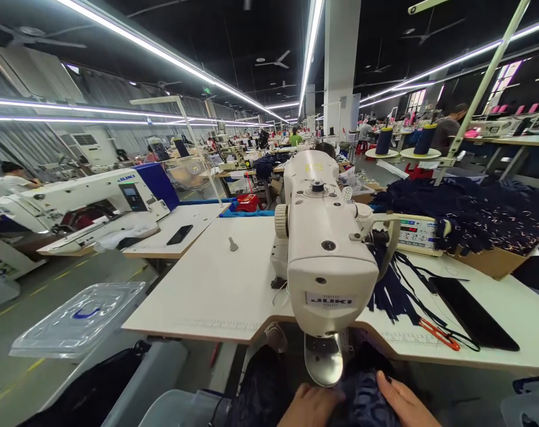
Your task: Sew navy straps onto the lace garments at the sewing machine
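A white sewing machine (327, 249) stands in front of me on a white table (211, 284). Dark navy fabric (362, 397) lies under its metal arm (323, 359) at the bottom of the view. My left hand (311, 406) rests on the fabric just left of the arm, fingers curled against the cloth. My right hand (405, 403) lies flat on the fabric to the right, fingers stretched out. Both hands are cut off by the frame's lower edge.
Orange-handled snips (438, 334) and a black phone (474, 313) lie on the table to the right, beside navy straps (396, 290). A cardboard box heaped with navy pieces (478, 219) sits behind. A clear plastic lid (80, 317) is at left. Other machines and workers fill the hall.
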The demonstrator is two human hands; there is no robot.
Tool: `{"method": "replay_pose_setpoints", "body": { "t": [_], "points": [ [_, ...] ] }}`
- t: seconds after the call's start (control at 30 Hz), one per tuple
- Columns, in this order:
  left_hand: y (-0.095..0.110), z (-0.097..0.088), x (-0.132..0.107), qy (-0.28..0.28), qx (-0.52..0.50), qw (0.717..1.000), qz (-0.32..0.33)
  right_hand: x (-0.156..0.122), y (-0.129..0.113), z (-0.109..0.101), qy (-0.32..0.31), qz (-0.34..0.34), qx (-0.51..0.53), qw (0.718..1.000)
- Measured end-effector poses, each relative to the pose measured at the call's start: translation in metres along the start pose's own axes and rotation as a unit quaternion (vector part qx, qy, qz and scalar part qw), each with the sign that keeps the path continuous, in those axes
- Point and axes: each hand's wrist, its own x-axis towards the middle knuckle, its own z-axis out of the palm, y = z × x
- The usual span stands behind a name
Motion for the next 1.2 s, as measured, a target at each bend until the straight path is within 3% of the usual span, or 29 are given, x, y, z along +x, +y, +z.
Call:
{"method": "replay_pose_setpoints", "body": {
  "t": [0.1, 0.27, 0.43, 0.53, 0.67, 0.73, 0.8, 0.87, 0.93, 1.0, 1.1, 1.2],
  "points": [
    [0.01, 0.007, 0.011, 0.006, -0.011, 1.0, 0.017, -0.001, -0.012, 0.02, -0.024, -0.08, -0.042, 0.996],
    [0.013, 0.003, -0.001, 0.005, -0.013, 1.0, -0.012, 0.008, -0.004, 0.028, -0.081, -0.176, -0.218, 0.956],
    [0.018, -0.002, -0.006, -0.027, -0.041, 0.997, -0.053, 0.034, 0.015, 0.028, -0.004, -0.176, -0.337, 0.925],
    [0.021, -0.008, 0.0, -0.055, -0.061, 0.992, -0.091, 0.034, 0.002, 0.03, 0.01, -0.17, -0.302, 0.938],
    [0.027, -0.015, 0.013, -0.11, -0.086, 0.98, -0.145, 0.014, -0.024, 0.036, -0.066, -0.153, -0.071, 0.984],
    [0.034, -0.017, 0.02, -0.147, -0.09, 0.971, -0.168, 0.007, -0.023, 0.039, -0.06, -0.164, -0.062, 0.983],
    [0.041, -0.019, 0.027, -0.183, -0.092, 0.962, -0.18, 0.007, -0.01, 0.04, 0.009, -0.219, -0.166, 0.961],
    [0.047, -0.024, 0.031, -0.213, -0.101, 0.954, -0.183, 0.011, 0.008, 0.037, 0.073, -0.284, -0.302, 0.907],
    [0.05, -0.033, 0.031, -0.235, -0.121, 0.947, -0.18, 0.017, 0.022, 0.033, 0.087, -0.321, -0.415, 0.847],
    [0.048, -0.048, 0.027, -0.239, -0.15, 0.943, -0.176, 0.019, 0.025, 0.03, 0.061, -0.317, -0.486, 0.812],
    [0.037, -0.077, 0.018, -0.146, -0.27, 0.94, -0.149, 0.009, 0.004, 0.029, -0.043, -0.268, -0.484, 0.832],
    [0.027, -0.109, 0.009, -0.069, -0.413, 0.903, -0.096, -0.015, -0.035, 0.031, -0.223, -0.286, -0.409, 0.837]
  ]
}}
